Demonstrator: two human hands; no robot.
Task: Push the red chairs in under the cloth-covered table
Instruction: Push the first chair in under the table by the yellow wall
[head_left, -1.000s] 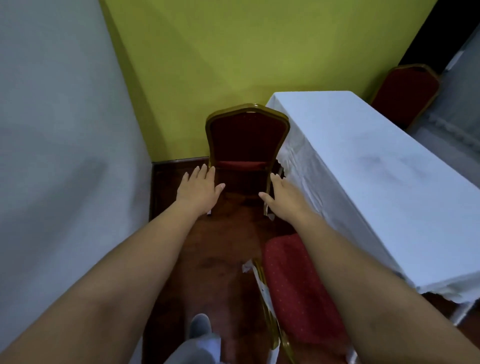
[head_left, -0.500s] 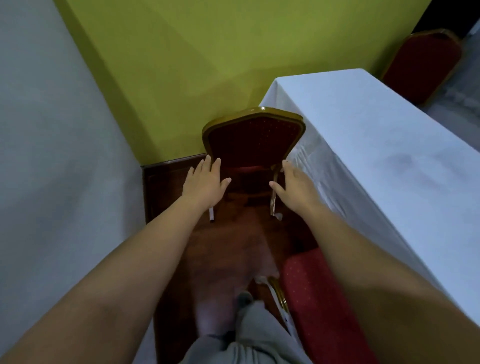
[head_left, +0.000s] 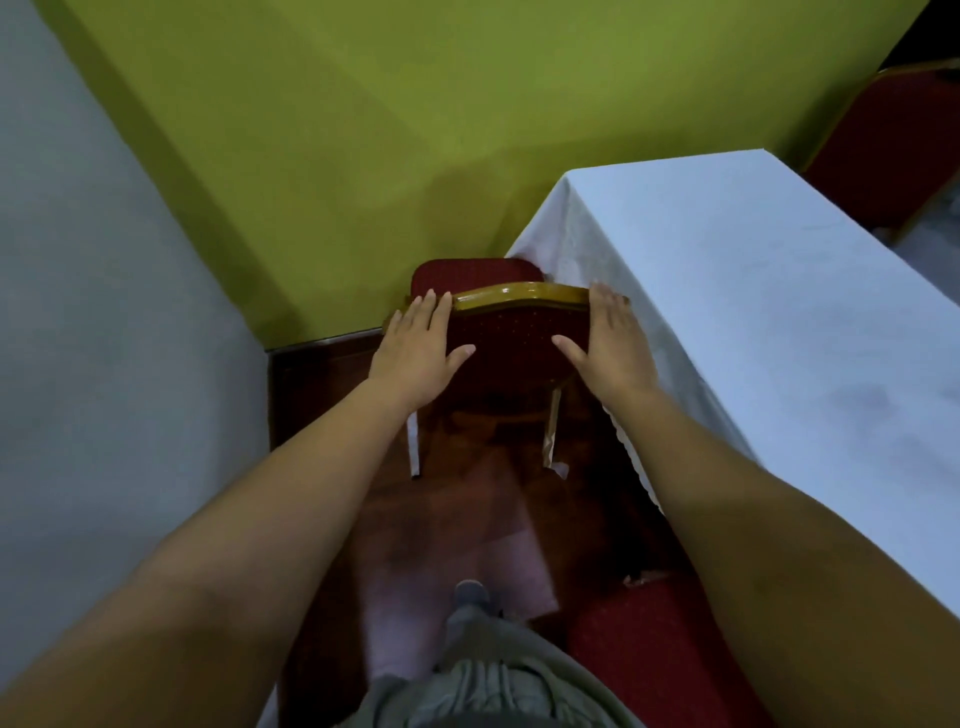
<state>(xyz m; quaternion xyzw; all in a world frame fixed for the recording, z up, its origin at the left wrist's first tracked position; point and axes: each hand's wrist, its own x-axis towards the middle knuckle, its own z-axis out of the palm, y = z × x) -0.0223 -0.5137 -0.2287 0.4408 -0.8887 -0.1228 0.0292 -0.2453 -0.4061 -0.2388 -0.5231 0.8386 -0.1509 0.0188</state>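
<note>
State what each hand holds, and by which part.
Nothing is in a closed grip: the left hand and right hand press flat on the red chair's backrest, at its upper corners, fingers straight.

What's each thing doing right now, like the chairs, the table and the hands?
front chair: upright, seat beside the table's corner, not under it.
left hand: open, flat on the front chair's back.
right hand: open, flat on the front chair's back.
table: cloth-covered, drape hanging down its sides.
near chair: seat showing beside the table's long side.
far chair: upright beyond the table.
</note>
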